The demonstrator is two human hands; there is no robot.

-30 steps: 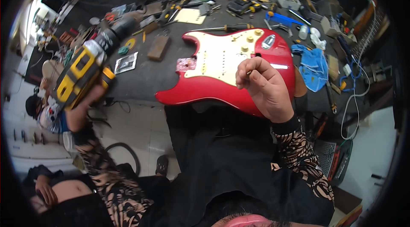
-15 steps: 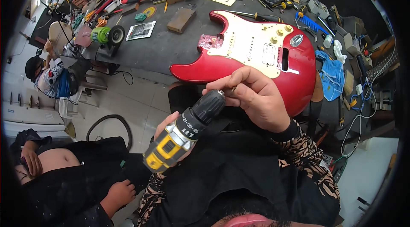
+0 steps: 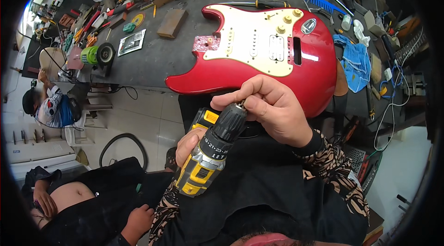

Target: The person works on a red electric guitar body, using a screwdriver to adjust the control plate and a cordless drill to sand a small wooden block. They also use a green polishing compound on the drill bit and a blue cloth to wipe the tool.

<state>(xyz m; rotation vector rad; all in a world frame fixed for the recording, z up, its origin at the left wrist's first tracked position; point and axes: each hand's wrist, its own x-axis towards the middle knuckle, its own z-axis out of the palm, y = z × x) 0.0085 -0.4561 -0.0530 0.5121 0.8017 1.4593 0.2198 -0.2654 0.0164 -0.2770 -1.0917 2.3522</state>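
Step in hand: judging by the fingers at the tool's nose, a small bit or screw is being fitted or lined up at the chuck (image 3: 230,123).
Next move: seems to call for a steady drill and the little piece kept straight and centred while the chuck or tip takes it.
Left hand (image 3: 188,146): curled around the body of the yellow-and-black cordless drill (image 3: 200,172); part of the grip is hidden behind the tool.
Right hand (image 3: 276,109): nearly closed in a pinch, thumb and fingertips together at the chuck's mouth around a tiny dark piece (image 3: 242,103), too small to identify.
Cordless drill: held above the lap, chuck tilted up and away from the person, touching nothing on the counter (image 3: 145,70).
Electric guitar body (image 3: 208,75): red, lying face up at the counter's near edge, just beyond the hands.
Pickguard (image 3: 241,37): cream, seated on the guitar body, with pickups and knobs on it.
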